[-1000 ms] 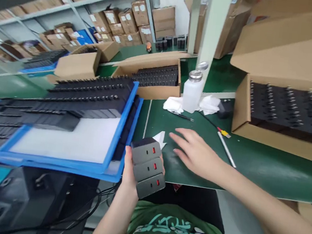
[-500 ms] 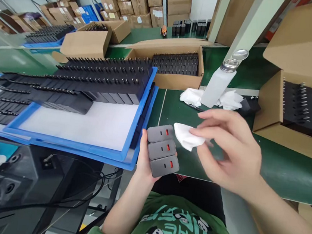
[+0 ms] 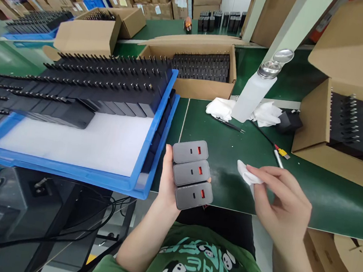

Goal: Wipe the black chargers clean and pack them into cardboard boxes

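Observation:
Three dark grey USB chargers [image 3: 190, 173] lie side by side in my left hand [image 3: 167, 187], their port ends facing up. Each has a red USB port and a small dark slot. My left fingers wrap around and beneath the row, mostly hidden. To the right, my right hand [image 3: 283, 202] pinches a folded white wipe [image 3: 248, 174] between thumb and fingers, apart from the chargers and above the green bench [image 3: 225, 154].
On the left, stacked blue trays [image 3: 139, 157] hold rows of black chargers. A cardboard box [image 3: 203, 88] of chargers stands behind, another box [image 3: 314, 120] at right. Between them are a white pump bottle [image 3: 253, 96], crumpled wipes [image 3: 220, 108], tweezers [image 3: 227, 123] and a cable [image 3: 266, 139].
My right hand with the wipe has moved right and down, away from the chargers. My left hand still holds the three chargers. The view has shifted slightly.

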### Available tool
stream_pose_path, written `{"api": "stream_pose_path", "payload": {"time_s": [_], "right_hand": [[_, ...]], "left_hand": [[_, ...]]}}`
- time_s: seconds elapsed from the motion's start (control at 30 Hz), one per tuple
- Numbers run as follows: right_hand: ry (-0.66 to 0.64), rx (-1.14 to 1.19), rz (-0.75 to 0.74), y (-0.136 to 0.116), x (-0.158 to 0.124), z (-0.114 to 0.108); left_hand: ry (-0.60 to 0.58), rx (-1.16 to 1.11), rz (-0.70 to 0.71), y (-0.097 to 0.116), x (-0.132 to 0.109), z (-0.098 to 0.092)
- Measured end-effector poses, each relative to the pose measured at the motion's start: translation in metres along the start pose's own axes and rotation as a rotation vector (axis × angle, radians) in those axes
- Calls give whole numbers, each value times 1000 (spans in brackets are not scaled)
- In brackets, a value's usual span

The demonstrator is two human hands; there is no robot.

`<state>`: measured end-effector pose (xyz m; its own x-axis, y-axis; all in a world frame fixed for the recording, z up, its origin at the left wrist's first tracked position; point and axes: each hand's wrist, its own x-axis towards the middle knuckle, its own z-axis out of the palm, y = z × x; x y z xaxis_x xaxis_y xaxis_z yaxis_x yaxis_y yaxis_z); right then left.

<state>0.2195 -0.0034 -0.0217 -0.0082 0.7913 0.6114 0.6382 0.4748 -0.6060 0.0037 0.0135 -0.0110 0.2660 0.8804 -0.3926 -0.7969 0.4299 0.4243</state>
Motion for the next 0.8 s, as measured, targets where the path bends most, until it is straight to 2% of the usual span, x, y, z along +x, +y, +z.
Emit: {"api": "stream_pose_path", "payload": {"time_s": [0.07, 0.13, 0.23, 0.33, 0.4, 0.5, 0.57, 0.63, 0.73, 0.8], "right_hand": [[80, 25, 31, -9, -6, 0], [138, -6, -46, -28, -11, 5], [24, -23, -334, -58, -16, 19], [-53, -21, -513, -54, -19, 29], [-31, -130, -533, -33, -17, 26], [2, -280, -472, -8, -10, 15], [36, -244, -387, -15, -5, 12], [12, -111, -351, -35, -2, 16], [-108, 45, -448, -52, -2, 26], [-126, 26, -489, -42, -3, 26]], "left_hand": [[4, -28, -6, -1, 2, 3], [38, -40, 1, -3, 3, 8], [119, -28, 7, -5, 4, 16], [194, -22, -20, -7, 6, 20], [216, -28, -33, -7, 7, 19], [170, -42, -49, -8, 9, 12], [164, -34, -42, -10, 9, 10], [198, -23, -22, -12, 9, 9], [197, -11, -36, -13, 9, 8], [167, -2, -45, -12, 9, 5]]}}
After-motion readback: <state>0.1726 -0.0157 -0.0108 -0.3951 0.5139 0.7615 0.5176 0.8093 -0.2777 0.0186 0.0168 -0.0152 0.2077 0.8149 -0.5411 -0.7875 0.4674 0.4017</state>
